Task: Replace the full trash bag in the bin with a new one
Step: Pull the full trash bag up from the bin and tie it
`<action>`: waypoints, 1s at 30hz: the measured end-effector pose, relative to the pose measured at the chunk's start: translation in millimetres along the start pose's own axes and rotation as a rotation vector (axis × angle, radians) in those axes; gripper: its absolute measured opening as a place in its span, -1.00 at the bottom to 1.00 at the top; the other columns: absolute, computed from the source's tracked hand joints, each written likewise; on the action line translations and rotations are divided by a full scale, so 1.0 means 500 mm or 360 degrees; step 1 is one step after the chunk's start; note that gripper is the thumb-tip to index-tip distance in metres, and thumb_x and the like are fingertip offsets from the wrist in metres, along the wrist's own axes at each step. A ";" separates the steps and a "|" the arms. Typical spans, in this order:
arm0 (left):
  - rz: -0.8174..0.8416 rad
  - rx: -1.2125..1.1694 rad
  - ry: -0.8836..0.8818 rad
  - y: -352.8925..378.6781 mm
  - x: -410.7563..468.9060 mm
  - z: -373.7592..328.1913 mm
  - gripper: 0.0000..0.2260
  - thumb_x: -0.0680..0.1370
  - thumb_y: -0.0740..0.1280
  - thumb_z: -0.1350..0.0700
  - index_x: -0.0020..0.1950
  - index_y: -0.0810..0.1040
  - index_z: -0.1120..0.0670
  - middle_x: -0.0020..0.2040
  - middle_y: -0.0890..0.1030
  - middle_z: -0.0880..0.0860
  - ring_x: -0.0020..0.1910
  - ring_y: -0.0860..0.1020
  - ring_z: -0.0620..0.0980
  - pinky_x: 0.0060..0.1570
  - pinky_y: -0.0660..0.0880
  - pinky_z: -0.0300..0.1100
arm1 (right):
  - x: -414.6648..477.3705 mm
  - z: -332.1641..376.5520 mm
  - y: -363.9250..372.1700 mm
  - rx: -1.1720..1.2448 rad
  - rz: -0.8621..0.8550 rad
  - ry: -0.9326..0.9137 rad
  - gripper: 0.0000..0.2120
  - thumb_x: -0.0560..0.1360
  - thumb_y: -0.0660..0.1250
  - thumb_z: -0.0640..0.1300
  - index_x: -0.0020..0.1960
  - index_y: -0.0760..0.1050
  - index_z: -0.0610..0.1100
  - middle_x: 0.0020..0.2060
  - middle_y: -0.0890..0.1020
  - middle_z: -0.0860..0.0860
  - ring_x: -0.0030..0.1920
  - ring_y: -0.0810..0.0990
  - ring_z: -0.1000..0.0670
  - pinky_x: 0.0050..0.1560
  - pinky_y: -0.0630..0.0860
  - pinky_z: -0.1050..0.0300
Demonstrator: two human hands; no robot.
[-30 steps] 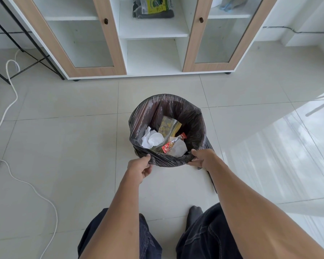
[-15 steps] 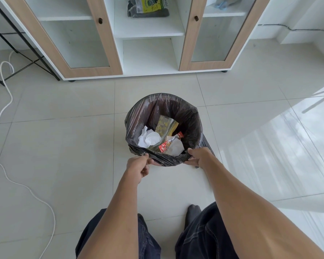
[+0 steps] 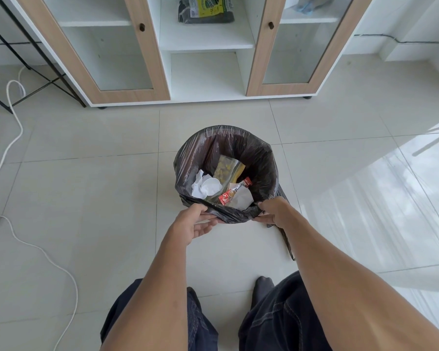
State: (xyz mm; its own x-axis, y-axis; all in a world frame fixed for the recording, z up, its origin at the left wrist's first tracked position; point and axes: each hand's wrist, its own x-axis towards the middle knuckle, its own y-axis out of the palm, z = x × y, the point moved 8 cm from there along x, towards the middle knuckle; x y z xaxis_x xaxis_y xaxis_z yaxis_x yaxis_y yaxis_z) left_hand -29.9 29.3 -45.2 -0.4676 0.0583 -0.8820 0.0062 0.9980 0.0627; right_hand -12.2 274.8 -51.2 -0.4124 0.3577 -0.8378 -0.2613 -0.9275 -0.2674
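Full trash bag (image 3: 241,150): dark, thin, glossy plastic, standing upright on the floor with its mouth open and roughly round. The bin itself cannot be made out beneath the plastic. The far rim is smooth and taut; the near rim is gathered into a wrinkled, twisted band. Contents are visible through the opening and lie low against the near side: crumpled white paper (image 3: 199,188), a clear pouch with yellowish pieces (image 3: 224,168), and a red-and-white wrapper (image 3: 235,192). A loose strip of the same dark plastic trails down the right side onto the floor.
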 end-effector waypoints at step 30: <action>0.0212 -0.0111 -0.0230 0.009 -0.010 0.010 -0.78 0.68 0.09 0.16 -0.15 0.37 0.12 -0.58 0.28 -0.06 -0.69 0.24 -0.17 -0.67 0.26 -0.42 | 0.004 -0.051 0.071 -0.0126 0.0447 0.0335 -0.94 0.53 0.35 -0.41 -0.01 0.49 -0.35 -0.46 0.67 -0.14 -0.49 0.66 0.01 -0.07 0.61 0.17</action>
State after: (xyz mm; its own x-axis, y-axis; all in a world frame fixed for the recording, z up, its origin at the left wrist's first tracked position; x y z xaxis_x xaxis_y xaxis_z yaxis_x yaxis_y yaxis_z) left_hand -23.1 33.8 -43.1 -0.3350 0.1972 -0.9213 -0.0044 0.9775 0.2109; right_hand 0.0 239.7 -74.4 -0.2673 0.0654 -0.9614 -0.0915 -0.9949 -0.0422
